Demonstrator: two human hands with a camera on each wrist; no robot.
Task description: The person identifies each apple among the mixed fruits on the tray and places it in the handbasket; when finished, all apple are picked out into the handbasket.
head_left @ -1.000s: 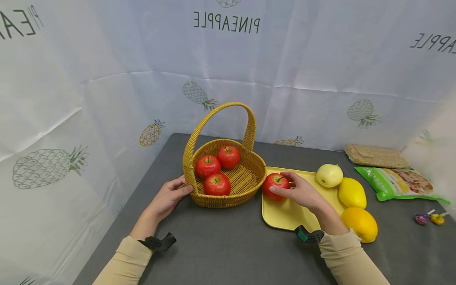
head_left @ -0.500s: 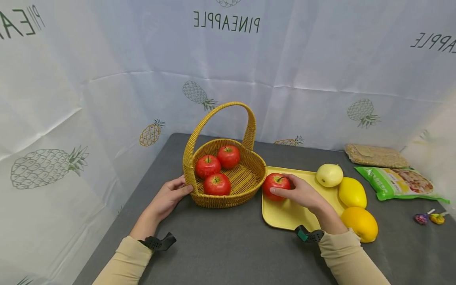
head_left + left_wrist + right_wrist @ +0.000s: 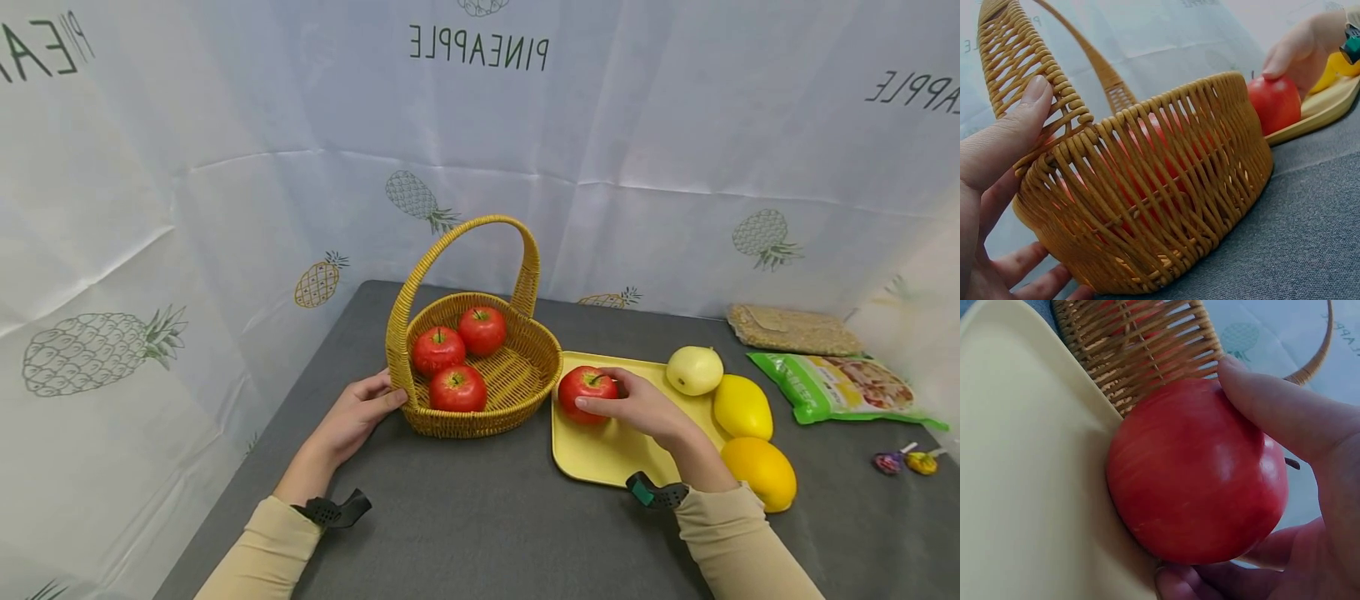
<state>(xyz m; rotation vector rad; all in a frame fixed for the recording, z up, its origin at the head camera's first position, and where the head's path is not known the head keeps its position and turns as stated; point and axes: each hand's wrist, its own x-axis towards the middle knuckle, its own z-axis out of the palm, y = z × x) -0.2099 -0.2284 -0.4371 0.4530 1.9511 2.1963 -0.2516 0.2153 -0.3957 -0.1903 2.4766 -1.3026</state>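
The red apple (image 3: 587, 392) sits on the near-left corner of the yellow tray (image 3: 600, 454), just right of centre in the head view, and the right hand (image 3: 645, 408) wraps it from the right side, thumb and fingers curled round its flanks. In the right wrist view the apple (image 3: 1197, 472) rests on the tray's surface (image 3: 1029, 487), with the wicker basket (image 3: 1141, 350) just beyond it at the top of the frame, close to touching. So the basket (image 3: 480, 367) lies directly left of the apple in the head view, its rim higher than the tray. Three more red apples (image 3: 457, 387) lie inside it. The left hand (image 3: 352, 417) holds the basket's left wall, thumb pressed on the handle base (image 3: 1054, 100), fingers under the weave. The right hand is far nearer the apple.
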